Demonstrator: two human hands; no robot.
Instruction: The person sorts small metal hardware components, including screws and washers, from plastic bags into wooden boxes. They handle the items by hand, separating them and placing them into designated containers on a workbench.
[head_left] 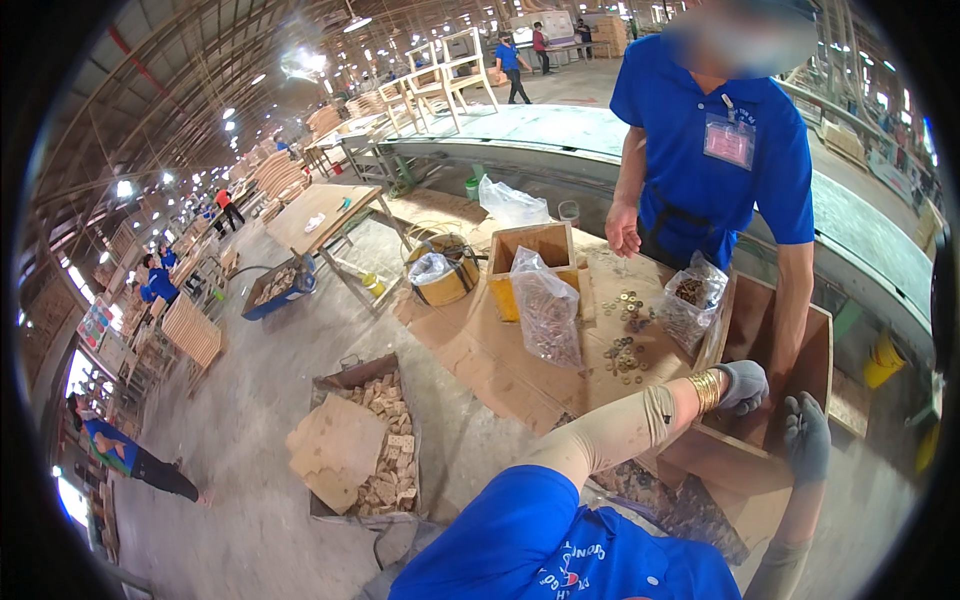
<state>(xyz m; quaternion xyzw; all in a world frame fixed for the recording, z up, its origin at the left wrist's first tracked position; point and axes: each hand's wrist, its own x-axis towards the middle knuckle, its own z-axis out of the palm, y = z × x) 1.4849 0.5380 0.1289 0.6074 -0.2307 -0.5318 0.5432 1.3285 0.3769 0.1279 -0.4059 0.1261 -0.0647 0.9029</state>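
Observation:
Over the near part of a wooden box (817, 345), my left hand (742, 387) in a grey glove is closed, its fingers curled in. Whatever it may hold is hidden. My gloved right hand (806, 438) is at the box's near right corner, fingers raised and slightly apart, with nothing visible in them. Across from me stands a co-worker in a blue shirt (725, 150), one arm reaching down into the box. Left of the box sits a clear plastic bag (690, 305) of small metal parts. Loose washers (626, 350) lie in clusters on the cardboard-covered surface (480, 350).
A larger clear bag of metal parts (546, 310) leans against a yellow-sided wooden box (498, 290). Beside that box is a yellow tub (440, 285). A bin of wood blocks (395, 430) sits on the floor, left. A long conveyor (570, 130) runs behind the co-worker.

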